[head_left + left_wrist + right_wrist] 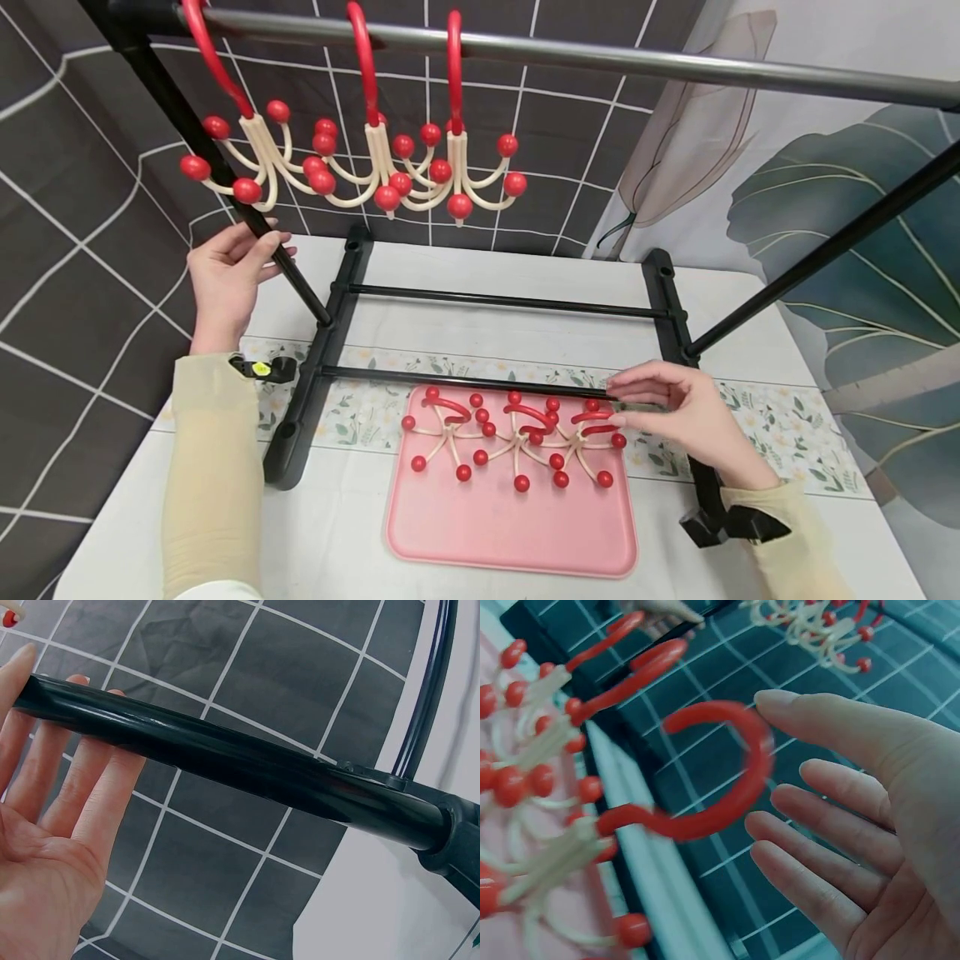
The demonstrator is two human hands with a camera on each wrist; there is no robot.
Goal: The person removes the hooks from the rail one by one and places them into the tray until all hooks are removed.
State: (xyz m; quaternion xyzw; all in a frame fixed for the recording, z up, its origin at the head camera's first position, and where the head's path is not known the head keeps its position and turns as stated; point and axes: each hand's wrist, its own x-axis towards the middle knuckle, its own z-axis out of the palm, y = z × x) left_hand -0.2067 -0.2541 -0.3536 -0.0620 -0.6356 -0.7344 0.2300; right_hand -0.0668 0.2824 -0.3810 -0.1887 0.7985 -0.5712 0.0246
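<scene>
My left hand (234,271) holds the black side pole (296,283) of a rack, thumb on one side and fingers behind it; the left wrist view shows the fingers (94,787) across the pole. My right hand (678,408) is beside the rightmost multi-arm hook hanger (579,446) on the pink tray (510,533). Its thumb tip is right at that hanger's curved red hook (761,761), and the fingers are spread and relaxed. Two more such hangers, with cream arms and red balls, stand on the tray to its left.
Three similar hangers, one of them a middle hanger (372,158), hang from the rack's metal top rod (570,54). A lower black crossbar (450,379) runs behind the tray. Dark tiled cloth (75,333) lines the left and back. The table (330,533) is white.
</scene>
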